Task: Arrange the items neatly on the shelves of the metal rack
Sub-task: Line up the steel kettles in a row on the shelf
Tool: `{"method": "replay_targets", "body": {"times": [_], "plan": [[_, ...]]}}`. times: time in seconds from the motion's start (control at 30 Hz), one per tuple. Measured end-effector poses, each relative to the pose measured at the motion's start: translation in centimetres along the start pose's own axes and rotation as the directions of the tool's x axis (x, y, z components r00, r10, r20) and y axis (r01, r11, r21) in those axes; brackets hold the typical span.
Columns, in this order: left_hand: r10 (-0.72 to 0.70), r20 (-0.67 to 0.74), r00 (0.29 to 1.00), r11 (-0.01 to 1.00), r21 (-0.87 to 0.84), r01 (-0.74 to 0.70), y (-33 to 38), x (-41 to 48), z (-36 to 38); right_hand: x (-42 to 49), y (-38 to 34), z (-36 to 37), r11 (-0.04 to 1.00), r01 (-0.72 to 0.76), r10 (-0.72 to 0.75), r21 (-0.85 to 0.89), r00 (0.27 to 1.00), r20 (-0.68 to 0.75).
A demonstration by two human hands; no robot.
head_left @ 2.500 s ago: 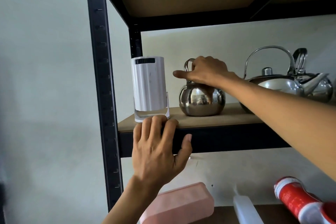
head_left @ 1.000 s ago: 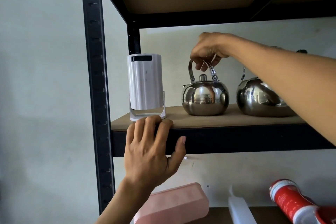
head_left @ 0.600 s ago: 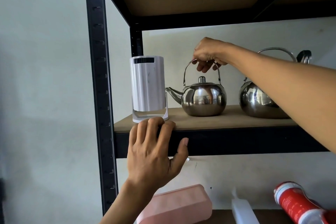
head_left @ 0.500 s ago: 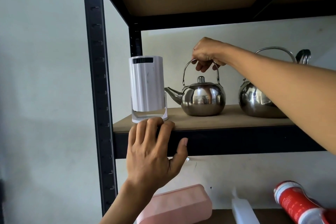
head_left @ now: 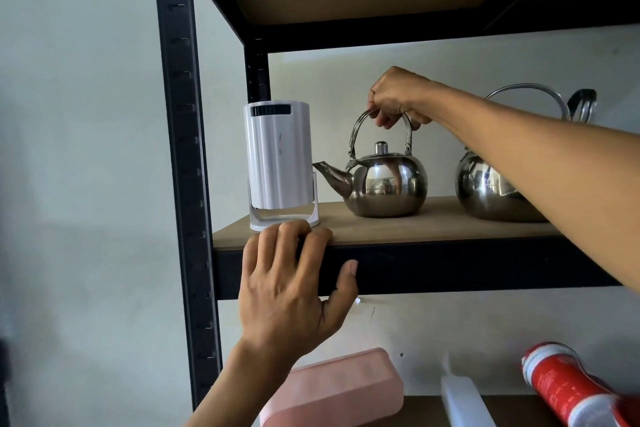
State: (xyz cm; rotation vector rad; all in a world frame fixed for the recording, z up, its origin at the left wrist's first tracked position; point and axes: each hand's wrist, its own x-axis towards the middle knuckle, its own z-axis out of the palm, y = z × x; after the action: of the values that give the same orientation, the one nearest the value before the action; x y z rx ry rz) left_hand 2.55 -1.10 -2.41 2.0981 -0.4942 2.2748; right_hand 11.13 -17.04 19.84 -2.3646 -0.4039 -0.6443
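- The kettle is sitting upright on the middle shelf of the rack, its round steel body resting flat on the board and its spout pointing left.
- The right hand is gripping the top of the kettle's raised handle, fingers curling round the bar from above, with the forearm reaching in from the right.
- The spout tip is lying just beside a white cylinder; whether the two are touching cannot be told.
- The cylinder is standing upright in a white stand at the shelf's front left corner, showing a dark strip near its top.
- The left hand is holding the shelf's front edge just below the cylinder, fingers bending over onto the board and the thumb pressing against the black front beam.
- A second kettle, larger, is standing to the right of the first and apart from it, with the right forearm crossing in front of it and its tall handle arching above the arm.
- Another looped handle is showing behind it at the far right.
- On the shelf below, a pink box, a white bottle and a red can are lying in a row, the can tilting.
- A pale wall is filling the space behind and left of the rack.
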Motion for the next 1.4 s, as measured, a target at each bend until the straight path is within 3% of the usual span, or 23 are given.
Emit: {"method": "replay_targets", "body": {"times": [0.3,0.47,0.63,0.73,0.9,1.1,1.4], "plan": [[0.001,-0.003,1.000,1.000,0.001,-0.001,0.1,0.1,-0.1,-0.4,0.0,-0.3,0.993,0.106,-0.105,-0.043,0.994,0.016],[0.001,0.003,1.000,1.000,0.002,-0.001,0.0,0.0,-0.1,0.1,-0.4,0.1,0.984,0.179,-0.178,0.026,0.983,-0.036],[0.003,-0.002,1.000,1.000,0.002,-0.003,0.0,0.1,-0.1,0.0,-0.7,0.5,0.995,0.101,-0.100,0.000,0.985,-0.143],[0.003,-0.003,1.000,1.000,0.003,-0.003,0.0,0.1,-0.1,-0.4,-0.8,1.1,0.996,0.051,-0.059,-0.075,0.993,-0.103],[0.004,0.002,1.000,1.000,0.003,-0.004,0.1,0.1,-0.1,-0.6,-0.9,1.8,0.999,0.033,-0.036,-0.031,0.996,-0.078],[0.001,0.000,1.000,1.000,0.006,-0.001,0.0,0.1,-0.1,-0.9,-0.4,1.9,0.979,0.127,-0.157,-0.157,0.968,-0.194],[-0.008,0.011,1.000,1.000,0.003,0.008,0.2,0.1,-0.2,-0.9,-0.3,1.8,0.901,0.199,-0.297,-0.385,0.930,-0.215]]}}
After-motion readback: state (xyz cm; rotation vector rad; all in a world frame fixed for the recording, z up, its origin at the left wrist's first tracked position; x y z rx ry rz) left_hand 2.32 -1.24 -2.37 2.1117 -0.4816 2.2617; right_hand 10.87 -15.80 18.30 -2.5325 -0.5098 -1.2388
